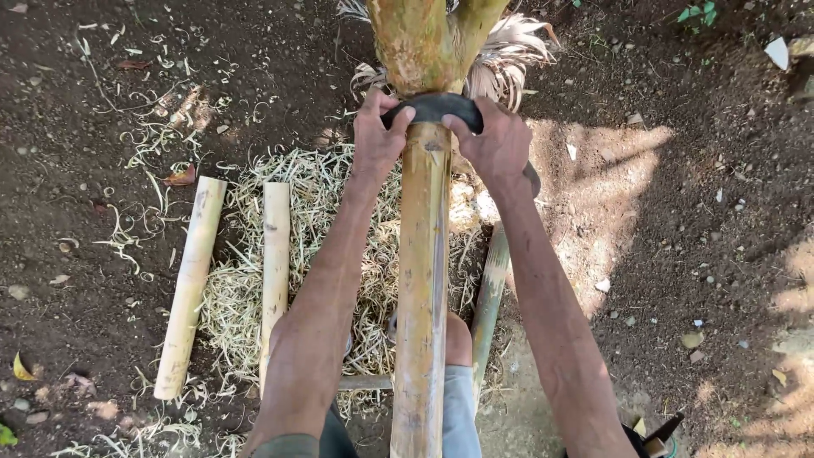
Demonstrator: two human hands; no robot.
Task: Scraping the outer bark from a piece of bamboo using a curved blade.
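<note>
Left hand (pixel 376 140) and right hand (pixel 496 146) closed on the two ends of a curved dark tool (pixel 434 108), probably a blade or strap, though its make cannot be told from this view. Tool bridging the far end of a long bamboo pole (pixel 421 288), touching it there. Pole running lengthwise between the forearms, its long axis straight away from the body toward an upright tree trunk (pixel 420 38), the near end passing between the knees. Both hands level at the pole's far end, neither nearer than the other; pole directly beneath and behind the grip, toward the body.

Left of the left forearm, two shorter cut bamboo sections (pixel 191 284), (pixel 275 263), lying roughly parallel to the pole and well apart from it. Beneath the right forearm, a greener bamboo piece (pixel 490 293) just beside the pole. Under all, a bed of pale shavings (pixel 339 191) spread over dark bare soil (pixel 695 237), with curled parings scattered to the left.
</note>
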